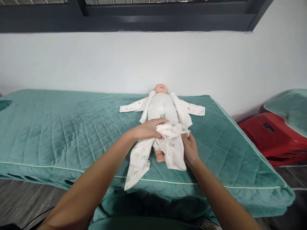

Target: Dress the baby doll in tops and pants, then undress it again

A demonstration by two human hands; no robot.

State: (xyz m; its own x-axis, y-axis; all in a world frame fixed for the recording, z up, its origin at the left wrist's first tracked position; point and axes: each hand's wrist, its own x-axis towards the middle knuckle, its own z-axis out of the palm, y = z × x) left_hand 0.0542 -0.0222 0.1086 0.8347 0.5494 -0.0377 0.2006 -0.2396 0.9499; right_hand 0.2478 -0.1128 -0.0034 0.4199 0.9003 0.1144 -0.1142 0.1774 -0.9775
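Note:
A baby doll [160, 88] lies on its back on the green quilted bed cover [79, 124], its head toward the wall. An open white printed baby top [183, 111] is spread round its pale body, the sleeves stretched to both sides. Over the doll's lower body, both of my hands grip small white printed baby trousers [172, 147]. My left hand [150, 129] is closed on the left edge of the waist, my right hand [190, 147] on the right edge. One trouser leg hangs toward the bed's front edge. A bare doll foot [160, 156] shows between the legs.
Behind the bed rises a white wall [96, 60] with a dark window frame [144, 19] above. To the right, a red plastic object [273, 134] stands on the floor, partly under a green cushion [290, 105]. The bed's front edge is close to my body.

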